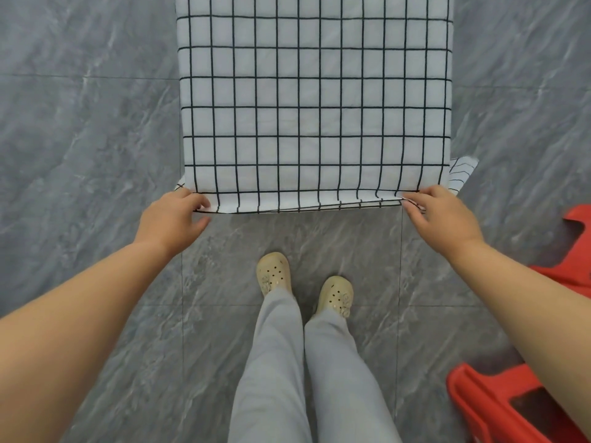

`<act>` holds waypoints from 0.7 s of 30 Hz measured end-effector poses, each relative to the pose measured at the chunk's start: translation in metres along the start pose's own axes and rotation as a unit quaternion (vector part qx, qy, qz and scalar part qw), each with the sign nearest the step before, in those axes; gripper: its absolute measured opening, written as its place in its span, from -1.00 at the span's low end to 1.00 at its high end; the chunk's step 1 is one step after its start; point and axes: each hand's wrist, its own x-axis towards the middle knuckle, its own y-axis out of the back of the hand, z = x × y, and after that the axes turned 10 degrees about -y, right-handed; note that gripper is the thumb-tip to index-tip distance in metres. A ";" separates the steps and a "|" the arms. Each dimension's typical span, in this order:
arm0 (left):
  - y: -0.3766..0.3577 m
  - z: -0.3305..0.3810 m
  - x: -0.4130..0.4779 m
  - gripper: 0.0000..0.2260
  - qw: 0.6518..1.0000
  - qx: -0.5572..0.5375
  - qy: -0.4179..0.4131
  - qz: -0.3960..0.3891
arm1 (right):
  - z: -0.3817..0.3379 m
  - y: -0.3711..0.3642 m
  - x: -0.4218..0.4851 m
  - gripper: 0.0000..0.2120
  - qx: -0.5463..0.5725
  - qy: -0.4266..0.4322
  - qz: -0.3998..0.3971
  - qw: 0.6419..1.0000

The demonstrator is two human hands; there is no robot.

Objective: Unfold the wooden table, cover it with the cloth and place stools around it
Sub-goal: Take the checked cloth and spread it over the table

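Note:
A white cloth with a black grid lies spread flat over the table, which it hides completely. My left hand pinches the cloth's near left corner. My right hand pinches the near right corner, where a flap of cloth sticks out to the side. The cloth's near edge hangs slightly folded between both hands. Red plastic stools stand at the lower right, partly behind my right forearm.
The floor is grey marbled tile, open on both sides of the table. My legs in grey trousers and beige clogs stand just before the cloth's near edge. Another red stool part shows at the right edge.

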 end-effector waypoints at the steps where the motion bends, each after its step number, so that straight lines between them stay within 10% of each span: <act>1: 0.000 0.000 0.000 -0.81 1.000 -0.016 0.012 -0.011 | 0.000 0.000 0.000 -0.69 0.002 -0.004 -0.010 1.000; 21: -0.023 0.002 -0.018 -0.72 0.995 -0.004 0.099 -0.029 | 0.011 -0.010 -0.002 -0.73 -0.050 -0.131 -0.027 0.990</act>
